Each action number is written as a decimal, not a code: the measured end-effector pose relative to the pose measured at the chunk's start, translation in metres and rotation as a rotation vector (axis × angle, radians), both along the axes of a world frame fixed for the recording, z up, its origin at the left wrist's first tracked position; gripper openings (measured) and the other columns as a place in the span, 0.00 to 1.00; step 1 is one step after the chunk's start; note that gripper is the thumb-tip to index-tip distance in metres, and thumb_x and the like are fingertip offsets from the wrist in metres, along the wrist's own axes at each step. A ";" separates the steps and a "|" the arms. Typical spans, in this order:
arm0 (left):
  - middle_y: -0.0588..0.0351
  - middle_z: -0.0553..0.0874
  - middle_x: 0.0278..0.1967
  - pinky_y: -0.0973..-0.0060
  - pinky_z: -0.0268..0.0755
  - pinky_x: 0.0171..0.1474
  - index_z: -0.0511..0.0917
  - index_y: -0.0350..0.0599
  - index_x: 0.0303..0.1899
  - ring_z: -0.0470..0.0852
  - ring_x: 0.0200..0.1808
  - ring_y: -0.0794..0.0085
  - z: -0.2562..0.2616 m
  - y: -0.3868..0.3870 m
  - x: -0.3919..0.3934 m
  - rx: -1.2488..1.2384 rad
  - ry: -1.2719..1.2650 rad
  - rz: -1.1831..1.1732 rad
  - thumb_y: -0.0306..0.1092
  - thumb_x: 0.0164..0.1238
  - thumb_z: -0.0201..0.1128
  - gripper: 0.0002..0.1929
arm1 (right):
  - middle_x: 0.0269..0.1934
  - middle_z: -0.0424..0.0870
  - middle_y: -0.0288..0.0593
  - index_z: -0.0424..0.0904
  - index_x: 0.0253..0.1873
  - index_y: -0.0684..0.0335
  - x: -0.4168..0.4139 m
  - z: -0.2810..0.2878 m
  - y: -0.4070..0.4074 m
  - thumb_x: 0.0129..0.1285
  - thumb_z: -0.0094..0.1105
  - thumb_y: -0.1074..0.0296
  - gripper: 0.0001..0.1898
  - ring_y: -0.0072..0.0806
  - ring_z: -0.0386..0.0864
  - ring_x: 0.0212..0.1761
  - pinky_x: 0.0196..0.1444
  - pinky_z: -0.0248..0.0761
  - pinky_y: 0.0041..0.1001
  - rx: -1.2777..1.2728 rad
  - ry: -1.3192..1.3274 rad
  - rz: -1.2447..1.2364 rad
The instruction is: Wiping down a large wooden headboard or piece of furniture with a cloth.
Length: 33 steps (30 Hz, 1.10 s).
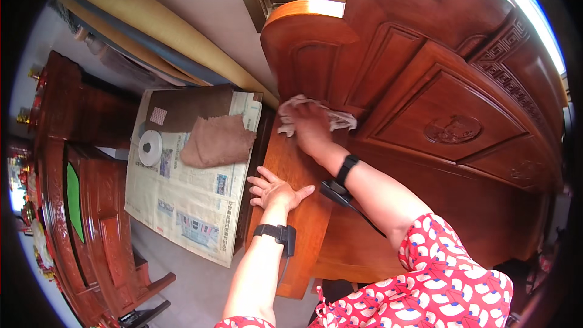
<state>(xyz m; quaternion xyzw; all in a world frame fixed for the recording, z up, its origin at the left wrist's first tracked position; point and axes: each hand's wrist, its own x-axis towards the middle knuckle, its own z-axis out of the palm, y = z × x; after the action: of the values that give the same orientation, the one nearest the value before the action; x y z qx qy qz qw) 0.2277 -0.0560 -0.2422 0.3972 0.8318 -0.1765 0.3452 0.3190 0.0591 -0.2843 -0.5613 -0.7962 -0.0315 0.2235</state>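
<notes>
My right hand [309,123] presses a crumpled pale cloth [341,120] where the wooden armrest [291,259] meets the carved backrest [410,82] of a reddish-brown wooden bench. Its fingertips are blurred and partly lost against the cloth. Lower and to the left, my left hand [278,193] lies on the armrest with its fingers spread and nothing in it. Both wrists wear black straps with small devices and cables. The wide wooden seat [410,218] stretches to the right of the armrest.
Left of the armrest stands a small table covered with newspaper [182,200], bearing a brown cloth [218,141], a dark brown sheet [191,105] and a round white object [150,148]. Long fabric rolls [173,32] lean by the wall. A carved wooden cabinet [100,191] stands far left.
</notes>
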 end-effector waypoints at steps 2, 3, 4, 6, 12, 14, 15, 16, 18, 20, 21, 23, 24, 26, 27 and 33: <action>0.32 0.36 0.72 0.48 0.47 0.69 0.25 0.40 0.70 0.48 0.72 0.45 -0.004 0.005 0.005 -0.017 0.010 -0.017 0.72 0.36 0.70 0.73 | 0.50 0.77 0.40 0.75 0.54 0.50 -0.017 0.013 0.012 0.54 0.51 0.74 0.21 0.41 0.69 0.56 0.57 0.63 0.40 -0.109 0.147 0.172; 0.33 0.37 0.72 0.49 0.47 0.69 0.24 0.40 0.70 0.48 0.72 0.45 -0.005 0.004 0.009 -0.042 0.016 -0.029 0.71 0.36 0.70 0.73 | 0.50 0.77 0.40 0.75 0.54 0.50 -0.022 0.014 0.014 0.54 0.51 0.74 0.21 0.41 0.69 0.56 0.57 0.63 0.40 -0.110 0.148 0.159; 0.32 0.37 0.72 0.49 0.48 0.68 0.24 0.39 0.70 0.48 0.72 0.45 -0.007 0.003 0.009 -0.024 0.016 -0.034 0.71 0.37 0.71 0.73 | 0.51 0.77 0.40 0.75 0.54 0.49 -0.024 0.016 0.016 0.54 0.52 0.75 0.22 0.41 0.69 0.56 0.57 0.63 0.40 -0.159 0.136 0.162; 0.32 0.38 0.72 0.48 0.49 0.68 0.25 0.39 0.70 0.48 0.72 0.45 -0.005 0.001 0.006 -0.006 0.012 -0.029 0.69 0.36 0.72 0.73 | 0.51 0.77 0.41 0.74 0.56 0.50 -0.016 0.014 0.013 0.51 0.55 0.77 0.24 0.42 0.69 0.57 0.57 0.64 0.41 -0.106 0.142 0.211; 0.31 0.39 0.71 0.48 0.51 0.67 0.26 0.39 0.71 0.48 0.72 0.45 0.001 -0.001 -0.001 0.031 0.021 -0.016 0.70 0.34 0.72 0.74 | 0.50 0.76 0.46 0.71 0.59 0.55 0.020 0.019 -0.051 0.51 0.56 0.76 0.26 0.45 0.70 0.55 0.54 0.65 0.42 -0.139 0.266 0.269; 0.31 0.39 0.71 0.48 0.51 0.67 0.26 0.39 0.71 0.49 0.72 0.46 0.001 0.003 0.002 0.022 0.021 -0.018 0.70 0.34 0.72 0.74 | 0.50 0.76 0.46 0.69 0.61 0.55 0.031 0.016 -0.078 0.51 0.56 0.75 0.28 0.44 0.70 0.55 0.54 0.65 0.43 -0.155 0.190 0.188; 0.29 0.38 0.71 0.46 0.53 0.64 0.24 0.36 0.70 0.50 0.71 0.44 -0.013 0.004 0.000 0.004 0.050 -0.071 0.74 0.35 0.68 0.74 | 0.50 0.76 0.45 0.68 0.62 0.55 0.037 0.014 -0.090 0.51 0.56 0.74 0.29 0.44 0.70 0.55 0.54 0.65 0.43 -0.158 0.174 0.169; 0.29 0.39 0.71 0.46 0.53 0.65 0.24 0.36 0.70 0.50 0.71 0.43 -0.016 0.006 0.004 0.001 0.049 -0.080 0.74 0.35 0.68 0.74 | 0.50 0.76 0.45 0.68 0.62 0.56 0.045 0.013 -0.100 0.52 0.57 0.72 0.28 0.44 0.70 0.55 0.54 0.65 0.43 -0.232 0.186 0.155; 0.29 0.43 0.70 0.47 0.52 0.66 0.25 0.34 0.69 0.51 0.70 0.40 -0.028 0.007 0.008 0.049 0.050 -0.103 0.73 0.34 0.70 0.75 | 0.50 0.76 0.44 0.71 0.59 0.57 0.049 0.000 -0.112 0.53 0.57 0.70 0.25 0.44 0.71 0.54 0.53 0.65 0.42 -0.177 0.262 0.164; 0.27 0.50 0.67 0.50 0.52 0.67 0.28 0.32 0.69 0.53 0.69 0.38 -0.068 0.013 -0.013 0.132 0.138 -0.072 0.68 0.34 0.71 0.73 | 0.49 0.76 0.43 0.72 0.56 0.57 0.037 -0.015 -0.109 0.54 0.56 0.69 0.22 0.43 0.71 0.53 0.52 0.65 0.42 -0.233 0.348 0.256; 0.26 0.51 0.66 0.51 0.52 0.68 0.28 0.31 0.69 0.54 0.68 0.37 -0.068 0.018 -0.009 0.145 0.094 -0.062 0.65 0.38 0.71 0.70 | 0.48 0.76 0.43 0.73 0.55 0.56 0.038 -0.024 -0.109 0.55 0.55 0.68 0.20 0.43 0.72 0.53 0.52 0.66 0.42 -0.303 0.361 0.281; 0.27 0.53 0.66 0.58 0.54 0.69 0.29 0.33 0.69 0.60 0.68 0.43 -0.099 0.020 -0.044 0.189 0.131 -0.077 0.63 0.46 0.67 0.65 | 0.48 0.76 0.42 0.73 0.53 0.55 0.022 -0.026 -0.118 0.56 0.52 0.68 0.17 0.40 0.72 0.53 0.52 0.66 0.41 -0.191 0.371 0.306; 0.28 0.53 0.68 0.61 0.56 0.68 0.29 0.34 0.70 0.60 0.68 0.46 -0.118 0.027 -0.068 0.154 0.182 -0.061 0.69 0.46 0.65 0.66 | 0.48 0.75 0.42 0.73 0.52 0.55 0.014 -0.021 -0.122 0.56 0.52 0.68 0.17 0.40 0.71 0.53 0.52 0.66 0.41 -0.149 0.368 0.316; 0.28 0.53 0.68 0.61 0.56 0.68 0.30 0.34 0.70 0.60 0.68 0.46 -0.121 0.036 -0.061 0.132 0.163 -0.099 0.70 0.45 0.64 0.67 | 0.50 0.75 0.42 0.73 0.53 0.57 0.024 -0.023 -0.126 0.56 0.52 0.67 0.17 0.39 0.71 0.54 0.54 0.65 0.41 -0.076 0.393 0.302; 0.28 0.53 0.68 0.60 0.56 0.68 0.30 0.33 0.70 0.60 0.68 0.46 -0.119 0.037 -0.056 0.133 0.153 -0.115 0.71 0.44 0.64 0.67 | 0.51 0.75 0.42 0.72 0.53 0.58 0.026 -0.029 -0.129 0.57 0.51 0.67 0.18 0.38 0.70 0.55 0.55 0.65 0.41 -0.021 0.437 0.314; 0.28 0.52 0.67 0.58 0.55 0.68 0.30 0.32 0.69 0.59 0.68 0.44 -0.122 0.041 -0.066 0.116 0.162 -0.147 0.74 0.41 0.63 0.69 | 0.56 0.72 0.43 0.69 0.60 0.60 0.007 -0.004 -0.129 0.52 0.57 0.67 0.27 0.43 0.67 0.61 0.64 0.58 0.42 -0.010 0.703 0.599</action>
<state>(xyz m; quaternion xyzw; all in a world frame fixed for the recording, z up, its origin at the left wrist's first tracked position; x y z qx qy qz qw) 0.1615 -0.0153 -0.3642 0.4607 0.8345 -0.1846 0.2393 0.3265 -0.0698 -0.2884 -0.2841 -0.7994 0.2304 0.4766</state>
